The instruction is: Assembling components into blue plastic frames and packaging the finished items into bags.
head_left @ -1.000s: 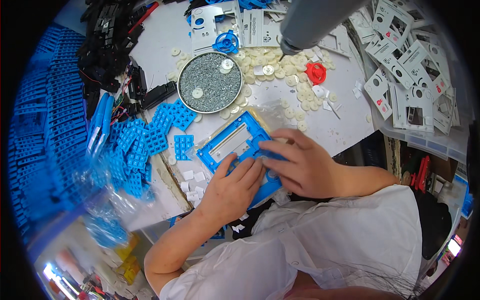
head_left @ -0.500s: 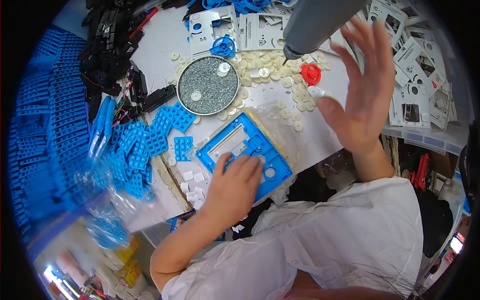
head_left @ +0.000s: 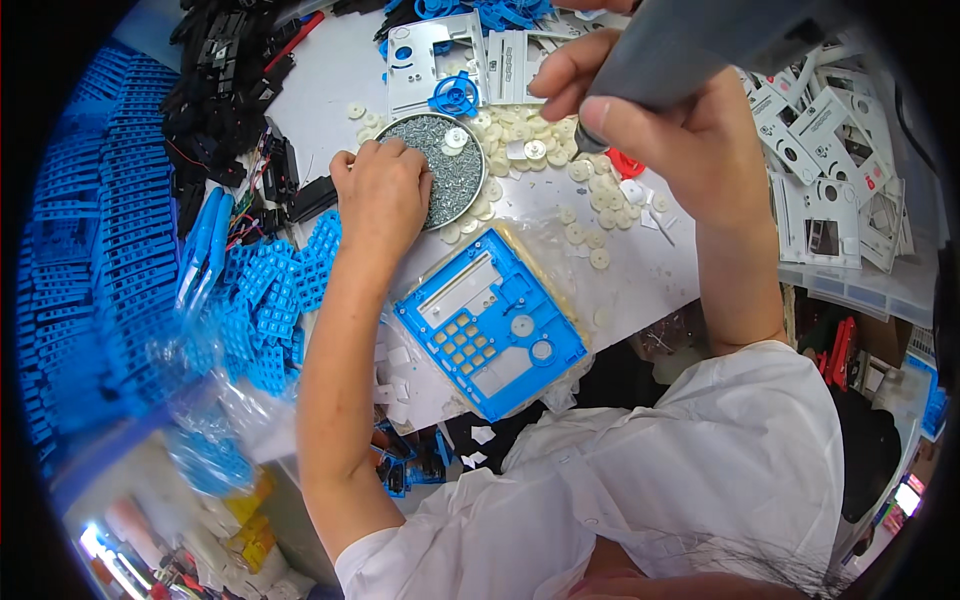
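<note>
My left hand (head_left: 383, 195) reaches over a round metal dish (head_left: 484, 178) of small screws, its curled fingers down at the left side of the screws. Whatever is between the fingertips is hidden. A grey electric screwdriver (head_left: 690, 50) is gripped in my right hand (head_left: 670, 150), its tip pointing down and left above scattered pale discs. In front of me a blue plastic housing (head_left: 548, 312) lies at a slant, neither hand touching it. Its grid of square holes shows, along with a pale disc (head_left: 522, 326) and a round opening near its right corner.
Pale round discs (head_left: 597, 258) spread right of the dish, near a red plastic ring (head_left: 625, 164). Blue keypads (head_left: 275, 290) and black parts (head_left: 215, 90) crowd the left side. White panels (head_left: 825, 210) are stacked at right; another white panel (head_left: 415, 85) stands behind the dish.
My left hand has left the blue housing and moved up and left to the screw dish. My right hand, open before, has closed around the hanging screwdriver.
</note>
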A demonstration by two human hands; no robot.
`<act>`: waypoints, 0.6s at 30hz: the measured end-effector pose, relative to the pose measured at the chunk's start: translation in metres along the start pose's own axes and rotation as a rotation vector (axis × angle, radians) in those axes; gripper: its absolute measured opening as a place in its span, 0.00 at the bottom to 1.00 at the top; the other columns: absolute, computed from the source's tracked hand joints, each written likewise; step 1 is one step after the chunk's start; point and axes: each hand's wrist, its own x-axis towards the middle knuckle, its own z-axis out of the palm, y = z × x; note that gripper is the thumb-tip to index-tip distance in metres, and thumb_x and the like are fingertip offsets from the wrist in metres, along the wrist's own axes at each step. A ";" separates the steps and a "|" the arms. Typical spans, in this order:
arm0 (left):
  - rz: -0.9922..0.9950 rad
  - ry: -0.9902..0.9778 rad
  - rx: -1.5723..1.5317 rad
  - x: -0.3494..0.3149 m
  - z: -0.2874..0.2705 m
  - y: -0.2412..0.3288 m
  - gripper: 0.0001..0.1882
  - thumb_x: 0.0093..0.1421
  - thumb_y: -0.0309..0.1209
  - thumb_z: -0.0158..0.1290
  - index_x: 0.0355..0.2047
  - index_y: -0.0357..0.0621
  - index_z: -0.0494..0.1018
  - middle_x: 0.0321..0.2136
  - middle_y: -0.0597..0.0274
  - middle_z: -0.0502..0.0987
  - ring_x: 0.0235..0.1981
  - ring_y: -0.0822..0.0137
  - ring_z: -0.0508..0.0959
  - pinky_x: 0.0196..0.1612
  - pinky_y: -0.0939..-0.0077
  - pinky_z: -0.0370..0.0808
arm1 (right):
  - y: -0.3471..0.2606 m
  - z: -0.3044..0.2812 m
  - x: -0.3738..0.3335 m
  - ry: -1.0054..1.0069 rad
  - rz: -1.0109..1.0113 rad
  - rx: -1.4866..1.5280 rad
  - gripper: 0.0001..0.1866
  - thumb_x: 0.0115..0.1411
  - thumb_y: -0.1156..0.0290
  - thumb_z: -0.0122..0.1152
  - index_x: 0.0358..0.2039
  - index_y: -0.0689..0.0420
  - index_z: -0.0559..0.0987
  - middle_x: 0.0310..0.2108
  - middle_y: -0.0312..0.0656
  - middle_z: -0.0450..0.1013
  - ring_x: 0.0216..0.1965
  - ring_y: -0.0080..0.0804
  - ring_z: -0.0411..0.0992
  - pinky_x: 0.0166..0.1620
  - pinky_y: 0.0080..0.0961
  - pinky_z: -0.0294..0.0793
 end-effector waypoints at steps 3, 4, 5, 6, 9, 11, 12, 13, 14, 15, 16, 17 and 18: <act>0.030 -0.003 -0.035 -0.007 0.003 -0.001 0.03 0.58 0.32 0.62 0.32 0.50 0.82 0.32 0.65 0.79 0.42 0.60 0.77 0.53 0.52 0.65 | -0.009 0.023 -0.004 0.077 0.000 0.187 0.32 0.58 0.75 0.66 0.62 0.67 0.66 0.40 0.49 0.79 0.39 0.27 0.78 0.44 0.23 0.78; 0.035 0.027 -0.033 -0.007 0.001 0.000 0.03 0.58 0.33 0.61 0.32 0.50 0.82 0.31 0.65 0.79 0.42 0.60 0.77 0.53 0.52 0.65 | -0.042 0.029 0.000 0.087 0.105 0.276 0.34 0.58 0.81 0.63 0.65 0.66 0.63 0.41 0.47 0.78 0.41 0.25 0.77 0.45 0.22 0.76; 0.047 0.058 -0.029 -0.003 -0.001 0.001 0.04 0.59 0.33 0.61 0.32 0.50 0.82 0.31 0.65 0.79 0.41 0.60 0.78 0.53 0.51 0.65 | -0.054 0.027 0.002 0.084 0.175 0.326 0.36 0.58 0.84 0.62 0.67 0.65 0.61 0.42 0.46 0.78 0.43 0.25 0.76 0.46 0.22 0.76; 0.056 0.088 -0.026 -0.002 -0.003 0.002 0.04 0.59 0.33 0.60 0.32 0.50 0.81 0.31 0.65 0.79 0.40 0.60 0.78 0.54 0.51 0.65 | -0.065 0.027 0.004 0.079 0.246 0.377 0.39 0.58 0.87 0.60 0.69 0.64 0.59 0.43 0.45 0.77 0.44 0.24 0.76 0.47 0.21 0.75; 0.029 0.148 0.001 -0.001 -0.001 0.000 0.05 0.60 0.34 0.59 0.30 0.49 0.81 0.30 0.65 0.80 0.39 0.60 0.78 0.52 0.51 0.65 | -0.063 0.018 0.005 -0.033 0.303 0.393 0.42 0.57 0.86 0.60 0.71 0.64 0.56 0.47 0.46 0.76 0.43 0.27 0.76 0.48 0.23 0.75; 0.055 0.166 -0.002 0.002 0.000 -0.005 0.07 0.60 0.34 0.58 0.28 0.48 0.80 0.29 0.64 0.80 0.37 0.59 0.78 0.51 0.51 0.65 | -0.047 0.015 0.005 -0.133 0.228 0.353 0.40 0.57 0.82 0.62 0.69 0.64 0.58 0.44 0.45 0.76 0.40 0.27 0.75 0.45 0.23 0.75; 0.061 0.169 0.000 0.000 0.001 -0.009 0.07 0.61 0.35 0.58 0.27 0.47 0.79 0.29 0.63 0.80 0.36 0.58 0.78 0.50 0.50 0.65 | -0.036 0.018 0.005 -0.172 0.181 0.324 0.38 0.57 0.79 0.63 0.67 0.64 0.60 0.42 0.45 0.76 0.38 0.27 0.75 0.43 0.23 0.75; 0.026 0.218 -0.063 -0.002 -0.001 -0.008 0.08 0.61 0.35 0.58 0.26 0.47 0.79 0.28 0.62 0.79 0.35 0.58 0.78 0.49 0.50 0.65 | -0.024 0.022 0.003 -0.173 0.111 0.255 0.33 0.58 0.74 0.66 0.62 0.66 0.65 0.37 0.45 0.77 0.34 0.26 0.75 0.38 0.23 0.75; -0.010 0.268 -0.124 -0.006 -0.003 -0.005 0.09 0.61 0.35 0.58 0.25 0.46 0.78 0.27 0.61 0.79 0.34 0.57 0.78 0.49 0.50 0.65 | -0.014 0.027 -0.001 -0.174 0.040 0.188 0.29 0.59 0.68 0.69 0.57 0.67 0.70 0.32 0.45 0.77 0.30 0.24 0.75 0.34 0.23 0.76; -0.039 0.316 -0.195 -0.008 -0.003 0.001 0.10 0.61 0.35 0.57 0.23 0.46 0.77 0.26 0.60 0.79 0.33 0.56 0.78 0.48 0.50 0.65 | -0.007 0.034 -0.007 -0.112 0.039 0.110 0.27 0.60 0.65 0.69 0.55 0.64 0.70 0.25 0.37 0.72 0.23 0.22 0.69 0.28 0.21 0.70; -0.060 0.210 -0.302 -0.012 -0.011 0.013 0.11 0.60 0.35 0.57 0.22 0.46 0.76 0.25 0.59 0.78 0.32 0.56 0.78 0.48 0.50 0.65 | -0.004 0.035 -0.015 -0.131 0.070 0.191 0.26 0.60 0.64 0.69 0.53 0.63 0.70 0.24 0.36 0.71 0.22 0.23 0.69 0.28 0.22 0.70; -0.082 0.102 -0.406 -0.022 -0.023 0.028 0.12 0.60 0.35 0.57 0.21 0.46 0.75 0.24 0.58 0.78 0.31 0.55 0.78 0.48 0.49 0.64 | -0.003 0.033 -0.022 -0.150 0.101 0.273 0.25 0.60 0.64 0.69 0.52 0.62 0.70 0.24 0.35 0.70 0.22 0.23 0.68 0.28 0.23 0.70; -0.022 0.041 -0.414 -0.036 -0.035 0.045 0.12 0.59 0.35 0.58 0.20 0.47 0.74 0.23 0.58 0.77 0.31 0.55 0.77 0.48 0.50 0.64 | -0.004 0.033 -0.030 -0.161 0.121 0.342 0.24 0.61 0.65 0.69 0.51 0.61 0.70 0.24 0.35 0.70 0.22 0.22 0.68 0.28 0.23 0.70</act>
